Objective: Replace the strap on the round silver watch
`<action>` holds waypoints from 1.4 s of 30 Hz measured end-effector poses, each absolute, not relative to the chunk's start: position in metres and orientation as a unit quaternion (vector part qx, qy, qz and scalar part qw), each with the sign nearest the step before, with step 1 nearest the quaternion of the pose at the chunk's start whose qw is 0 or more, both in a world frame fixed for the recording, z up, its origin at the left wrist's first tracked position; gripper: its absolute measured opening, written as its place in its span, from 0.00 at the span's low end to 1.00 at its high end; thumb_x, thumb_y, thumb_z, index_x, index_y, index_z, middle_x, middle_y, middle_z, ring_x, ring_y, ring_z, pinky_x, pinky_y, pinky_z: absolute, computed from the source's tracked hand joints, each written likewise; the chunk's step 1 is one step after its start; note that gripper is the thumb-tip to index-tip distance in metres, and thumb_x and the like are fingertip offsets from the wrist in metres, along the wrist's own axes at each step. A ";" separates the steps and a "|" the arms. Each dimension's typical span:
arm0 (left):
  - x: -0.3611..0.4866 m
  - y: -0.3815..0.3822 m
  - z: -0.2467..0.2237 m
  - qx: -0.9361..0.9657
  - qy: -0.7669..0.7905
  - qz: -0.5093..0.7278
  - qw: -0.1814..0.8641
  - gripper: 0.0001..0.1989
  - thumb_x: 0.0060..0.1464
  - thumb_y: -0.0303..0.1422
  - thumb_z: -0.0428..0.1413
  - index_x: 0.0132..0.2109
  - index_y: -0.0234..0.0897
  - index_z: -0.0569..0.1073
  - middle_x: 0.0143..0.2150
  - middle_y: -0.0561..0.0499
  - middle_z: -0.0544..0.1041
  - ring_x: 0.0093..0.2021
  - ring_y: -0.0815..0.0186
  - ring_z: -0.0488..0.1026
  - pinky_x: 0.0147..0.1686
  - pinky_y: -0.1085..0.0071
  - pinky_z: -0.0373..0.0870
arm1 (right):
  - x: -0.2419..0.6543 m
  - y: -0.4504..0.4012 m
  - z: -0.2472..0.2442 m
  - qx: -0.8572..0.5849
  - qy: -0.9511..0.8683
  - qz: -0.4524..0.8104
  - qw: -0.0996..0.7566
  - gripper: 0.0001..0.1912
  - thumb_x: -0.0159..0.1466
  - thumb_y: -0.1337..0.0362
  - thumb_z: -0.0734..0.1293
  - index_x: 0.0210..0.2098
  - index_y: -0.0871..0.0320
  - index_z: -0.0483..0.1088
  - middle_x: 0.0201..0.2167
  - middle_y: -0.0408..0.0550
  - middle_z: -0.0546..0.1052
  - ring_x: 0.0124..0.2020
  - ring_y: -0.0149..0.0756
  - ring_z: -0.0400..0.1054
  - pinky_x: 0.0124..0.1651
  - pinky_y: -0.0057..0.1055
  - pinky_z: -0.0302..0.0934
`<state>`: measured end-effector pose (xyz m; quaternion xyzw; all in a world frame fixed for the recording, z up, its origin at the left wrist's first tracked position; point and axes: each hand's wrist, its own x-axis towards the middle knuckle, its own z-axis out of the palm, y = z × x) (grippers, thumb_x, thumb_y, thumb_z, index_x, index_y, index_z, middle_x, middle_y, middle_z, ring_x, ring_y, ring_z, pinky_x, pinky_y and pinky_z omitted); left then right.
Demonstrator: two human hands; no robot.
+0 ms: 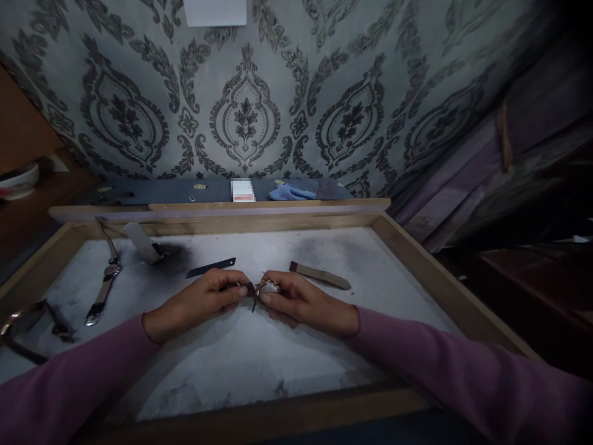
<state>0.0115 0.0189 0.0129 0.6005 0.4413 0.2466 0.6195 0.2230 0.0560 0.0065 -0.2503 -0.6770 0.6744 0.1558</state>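
Between the thumb and fingers of my right hand (299,300) is a round metal watch case (269,288), tilted toward me. My left hand (208,296) pinches a dark brown watch strap (251,289), its end up against the side of the case. Whether strap and case are joined I cannot tell. A thin dark piece pokes down between the two hands. Just behind my right hand lies a loose tan strap piece (322,275) with holes. A flat dark blade-like strip (210,267) with a hole at one end rests behind my left hand.
A wooden-rimmed tray (417,259) with a whitish base surrounds the work. At its left lie a watch with a pale strap (111,270), a grey strap (142,244) and a dark-strapped watch (58,324). On the ledge behind are a blue cloth (291,192) and a small white box (243,190).
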 end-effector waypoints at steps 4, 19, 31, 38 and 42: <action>0.011 0.019 0.012 0.601 0.438 0.249 0.620 0.12 0.58 0.39 0.51 0.37 0.35 0.71 0.20 0.61 0.57 0.19 0.74 0.48 0.20 0.74 0.45 | 0.223 0.055 0.007 -0.249 -0.686 0.664 0.162 0.14 0.66 0.55 0.64 0.31 0.58 0.60 0.20 0.35 0.63 0.17 0.20 0.54 0.20 0.23 0.49; 0.013 0.016 0.021 0.595 0.465 0.246 0.608 0.12 0.58 0.39 0.52 0.37 0.34 0.71 0.21 0.60 0.57 0.20 0.73 0.50 0.20 0.75 0.46 | 0.223 0.052 0.007 -0.269 -0.718 0.617 0.180 0.11 0.66 0.58 0.62 0.34 0.58 0.61 0.19 0.35 0.60 0.18 0.23 0.54 0.20 0.24 0.49; 0.011 0.018 0.014 0.612 0.453 0.249 0.599 0.11 0.58 0.38 0.51 0.38 0.33 0.72 0.21 0.60 0.58 0.20 0.73 0.51 0.21 0.74 0.47 | 0.222 0.052 0.009 -0.277 -0.783 0.523 0.194 0.07 0.66 0.62 0.60 0.32 0.59 0.62 0.21 0.37 0.60 0.22 0.25 0.52 0.23 0.26 0.47; 0.010 0.019 0.013 0.612 0.447 0.255 0.600 0.11 0.59 0.38 0.51 0.38 0.34 0.72 0.20 0.60 0.58 0.20 0.73 0.50 0.21 0.74 0.47 | 0.222 0.052 0.008 -0.285 -0.779 0.526 0.190 0.08 0.66 0.62 0.60 0.32 0.59 0.61 0.20 0.37 0.59 0.22 0.25 0.51 0.23 0.25 0.46; 0.011 0.019 0.014 0.612 0.446 0.256 0.600 0.12 0.58 0.39 0.51 0.38 0.34 0.72 0.20 0.60 0.58 0.20 0.73 0.50 0.20 0.74 0.46 | 0.222 0.052 0.007 -0.286 -0.784 0.517 0.188 0.07 0.65 0.62 0.60 0.32 0.58 0.61 0.20 0.37 0.60 0.22 0.26 0.52 0.24 0.26 0.46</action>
